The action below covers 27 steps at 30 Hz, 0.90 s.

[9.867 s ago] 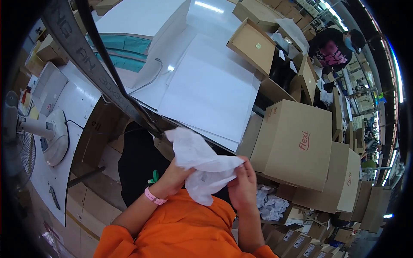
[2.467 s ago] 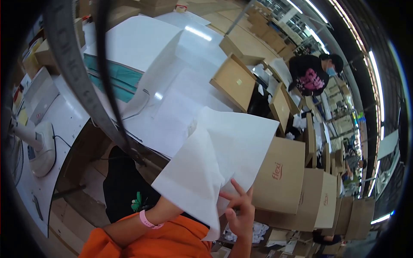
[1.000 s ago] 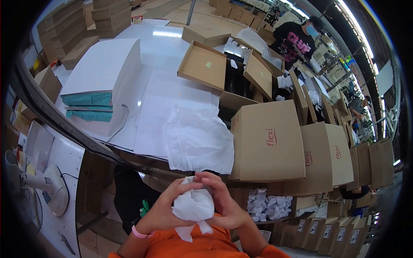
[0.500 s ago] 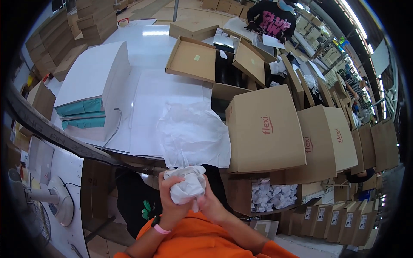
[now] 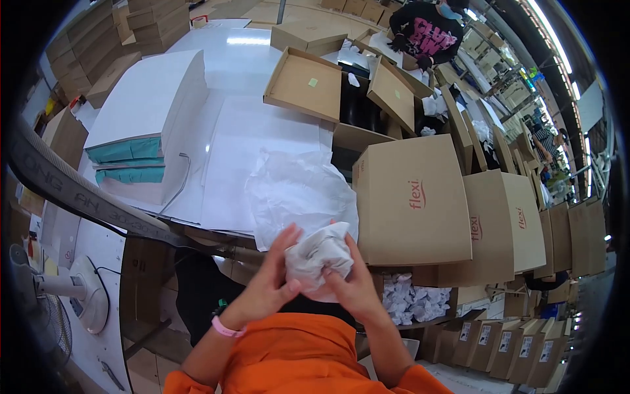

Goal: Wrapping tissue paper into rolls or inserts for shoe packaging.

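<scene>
Just below the table edge (image 5: 216, 231), I hold the crumpled paper wad (image 5: 319, 253) clasped between left hand (image 5: 270, 282) and right hand (image 5: 354, 284), both closed on it, a loose tissue sheet (image 5: 298, 194) lying directly beyond.

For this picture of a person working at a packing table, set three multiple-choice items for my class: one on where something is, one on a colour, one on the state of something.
1. Where does the crumpled sheet of white paper lie?
A. on the table edge, left of the closed cardboard box
B. on the floor
C. inside an open box

2. What colour is the wristband on the left hand?
A. green
B. pink
C. black

3. In what state is the paper wad between the hands?
A. flat
B. neatly folded
C. crushed into a ball

Answers: 1 A, it rests on the white tabletop beside the box. 2 B, a pink band circles the wrist. 3 C, the left hand and the right hand press a rounded, wrinkled lump.
</scene>
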Available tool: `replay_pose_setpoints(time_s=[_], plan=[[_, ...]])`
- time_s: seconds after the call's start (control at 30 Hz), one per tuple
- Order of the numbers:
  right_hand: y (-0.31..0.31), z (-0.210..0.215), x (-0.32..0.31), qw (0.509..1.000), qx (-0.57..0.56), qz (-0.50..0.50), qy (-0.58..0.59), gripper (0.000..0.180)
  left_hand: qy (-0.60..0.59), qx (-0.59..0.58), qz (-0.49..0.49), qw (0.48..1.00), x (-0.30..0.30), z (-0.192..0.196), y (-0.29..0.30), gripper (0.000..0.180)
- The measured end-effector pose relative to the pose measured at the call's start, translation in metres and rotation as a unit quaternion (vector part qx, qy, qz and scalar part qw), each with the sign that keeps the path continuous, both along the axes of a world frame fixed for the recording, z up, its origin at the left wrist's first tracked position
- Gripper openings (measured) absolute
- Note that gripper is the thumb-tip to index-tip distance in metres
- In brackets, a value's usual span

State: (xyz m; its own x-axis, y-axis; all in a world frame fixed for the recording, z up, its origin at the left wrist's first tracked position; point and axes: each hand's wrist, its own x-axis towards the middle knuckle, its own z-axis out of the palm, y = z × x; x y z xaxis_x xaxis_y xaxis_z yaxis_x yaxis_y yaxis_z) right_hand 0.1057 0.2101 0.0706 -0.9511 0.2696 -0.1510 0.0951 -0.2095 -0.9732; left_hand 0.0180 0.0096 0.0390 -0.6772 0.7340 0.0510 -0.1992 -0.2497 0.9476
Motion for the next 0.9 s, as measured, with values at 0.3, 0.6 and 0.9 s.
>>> replay_pose_setpoints(time_s=[0.3,0.6,0.9], plan=[[-0.025,-0.015,-0.020,0.870,0.479,0.037,0.111,0.105,-0.351,0.148,0.169,0.909,-0.002,-0.014,0.035,0.048],[-0.019,-0.036,-0.038,0.841,0.466,-0.053,0.269,0.091,-0.474,0.134,0.002,0.870,-0.015,-0.005,0.032,0.055],[0.033,-0.008,-0.083,0.864,0.453,-0.172,0.133,0.060,0.103,-0.118,0.243,0.957,-0.059,-0.046,0.032,0.040]])
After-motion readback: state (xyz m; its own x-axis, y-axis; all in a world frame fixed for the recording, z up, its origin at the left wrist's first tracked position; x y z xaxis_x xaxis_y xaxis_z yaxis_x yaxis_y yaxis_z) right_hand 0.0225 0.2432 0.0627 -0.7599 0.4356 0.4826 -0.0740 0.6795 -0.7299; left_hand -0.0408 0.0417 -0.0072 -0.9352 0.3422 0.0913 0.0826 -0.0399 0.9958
